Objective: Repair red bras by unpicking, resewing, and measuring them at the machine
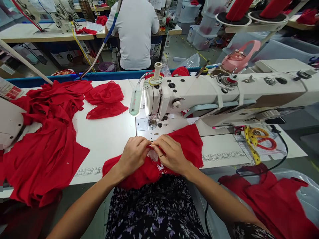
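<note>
Both hands meet in front of the sewing machine (189, 89), near its needle plate. My left hand (134, 151) pinches the edge of a red garment (190, 141) between thumb and fingers. Close beside it, my right hand (170, 152), with a dark ring on one finger, pinches the same edge. The red fabric spreads to both sides of the hands and hangs over the table edge towards my lap. A small white label (159, 167) shows on it below my right hand. The presser foot (152, 123) sits just beyond the fingertips, apart from the cloth.
A heap of red fabric (50, 132) covers the table's left side, with a smaller red piece (106, 99) beside it. Scissors (267, 142) and a yellow tape measure (251, 146) lie right. A bin (302, 186) holds red cloth. Ahead sits a person in white (136, 33).
</note>
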The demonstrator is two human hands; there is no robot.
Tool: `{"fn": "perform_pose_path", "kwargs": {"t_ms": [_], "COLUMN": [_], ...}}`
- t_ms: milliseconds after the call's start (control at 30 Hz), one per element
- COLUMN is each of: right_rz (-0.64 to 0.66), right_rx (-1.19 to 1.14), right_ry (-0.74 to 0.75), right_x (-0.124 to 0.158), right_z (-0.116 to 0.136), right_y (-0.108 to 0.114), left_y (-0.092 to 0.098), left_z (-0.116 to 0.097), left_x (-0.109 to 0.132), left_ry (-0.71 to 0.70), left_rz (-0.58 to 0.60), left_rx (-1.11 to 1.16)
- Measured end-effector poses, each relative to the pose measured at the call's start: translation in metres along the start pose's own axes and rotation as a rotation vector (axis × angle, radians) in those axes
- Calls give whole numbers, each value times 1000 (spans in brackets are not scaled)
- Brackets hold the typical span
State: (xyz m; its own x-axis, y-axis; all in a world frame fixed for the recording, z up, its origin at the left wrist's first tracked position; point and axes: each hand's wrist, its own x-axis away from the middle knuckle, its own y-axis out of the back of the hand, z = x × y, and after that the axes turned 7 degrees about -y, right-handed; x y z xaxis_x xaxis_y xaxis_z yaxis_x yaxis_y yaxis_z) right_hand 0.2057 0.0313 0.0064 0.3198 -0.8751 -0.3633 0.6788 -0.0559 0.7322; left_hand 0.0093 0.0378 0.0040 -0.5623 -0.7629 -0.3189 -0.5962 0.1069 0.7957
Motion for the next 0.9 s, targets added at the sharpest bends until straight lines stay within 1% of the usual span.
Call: {"fn": "perform_pose_path", "kwargs": {"t_ms": [67, 133, 267, 333, 367, 433, 500, 567, 600, 633, 667, 700, 733, 767, 833, 867, 900], "right_rz": [-12, -9, 6, 49, 85, 155, 180, 204, 227, 256, 286, 277, 266, 230, 131, 97, 79], "right_rx": [5, 39, 247, 269, 258, 240, 212, 117, 44, -40, -123, -215, -326, -440, -681, -808, -913], "right_ry": [-31, -25, 23, 53, 76, 129, 146, 113, 85, 57, 40, 34, 31, -9, -117, -175, -236], "right_x": [1, 3, 5, 4, 3, 2, 1, -4, -9, -16, -27, -39, -54, -70, -99, -109, -115], "right_z": [1, 4, 7, 7, 8, 11, 19, 37, 49, 63, 79, 95, 112, 128, 152, 157, 156], "right_y": [2, 3, 2, 5, 8, 16, 20, 16, 9, 0, -11, -23, -35, -46, -63, -68, -71], "left_y": [-2, 1, 15, 22, 24, 26, 25, 28, 34, 45, 61, 82, 107, 134, 182, 197, 205], "left_z": [5, 9, 7, 3, 1, -5, -10, -10, -7, -4, 1, 6, 10, 14, 19, 21, 24], "left_x": [2, 3, -2, -4, -3, 5, 22, 43, 54, 62, 67, 69, 65, 57, 30, 14, -2], "left_ry": [20, 66, 172, 202, 215, 263, 357, 490, 557, 609, 633, 616, 541, 441, 254, 182, 112], "left_rz": [-1, 1, 52, 82, 74, 5, -93, -163, -189, -222, -263, -304, -367, -445, -524, -526, -498], "left_rx": [42, 138, 361, 428, 459, 530, 598, 645, 650, 632, 570, 460, 311, 112, -318, -470, -523]}}
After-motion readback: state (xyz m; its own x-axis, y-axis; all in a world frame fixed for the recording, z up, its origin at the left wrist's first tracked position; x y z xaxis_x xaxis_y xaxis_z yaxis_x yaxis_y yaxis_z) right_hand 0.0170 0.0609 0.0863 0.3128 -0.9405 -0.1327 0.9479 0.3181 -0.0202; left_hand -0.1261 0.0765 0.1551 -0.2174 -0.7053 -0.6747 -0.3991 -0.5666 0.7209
